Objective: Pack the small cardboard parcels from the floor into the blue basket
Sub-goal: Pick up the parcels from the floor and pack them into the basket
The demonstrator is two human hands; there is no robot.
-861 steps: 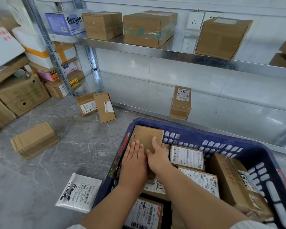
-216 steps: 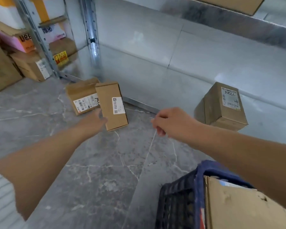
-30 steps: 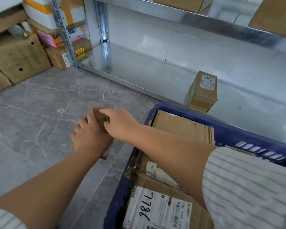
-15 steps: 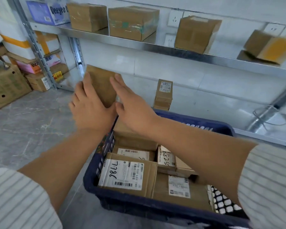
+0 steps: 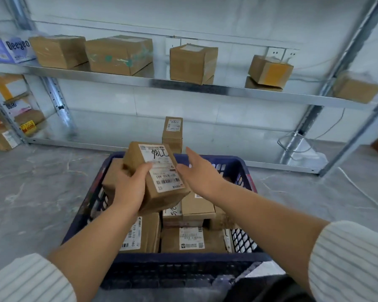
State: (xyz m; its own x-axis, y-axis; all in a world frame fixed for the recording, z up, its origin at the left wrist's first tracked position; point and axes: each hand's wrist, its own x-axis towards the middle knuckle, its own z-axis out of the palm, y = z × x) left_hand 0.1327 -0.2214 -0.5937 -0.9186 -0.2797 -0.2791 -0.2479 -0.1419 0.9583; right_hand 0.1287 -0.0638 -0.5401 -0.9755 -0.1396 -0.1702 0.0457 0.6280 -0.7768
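A blue plastic basket point(image 5: 183, 261) stands on the grey floor in front of me, with several labelled cardboard parcels point(image 5: 190, 238) packed inside. My left hand point(image 5: 130, 189) grips a small cardboard parcel point(image 5: 156, 177) with a white shipping label, held tilted over the basket's left half. Just right of that parcel, my right hand point(image 5: 198, 171) hovers with fingers straight and spread, holding nothing. One more small parcel point(image 5: 172, 132) stands upright on the bottom shelf behind the basket.
A metal shelf rack point(image 5: 183, 87) runs across the wall behind, carrying several larger cardboard boxes point(image 5: 118, 54). More boxes point(image 5: 0, 138) are stacked at the far left. A white cable point(image 5: 362, 190) trails over the floor at the right.
The parcel has turned so its label faces me and come down over the basket. My right hand has left it and moved to the right; only my left hand holds it now.
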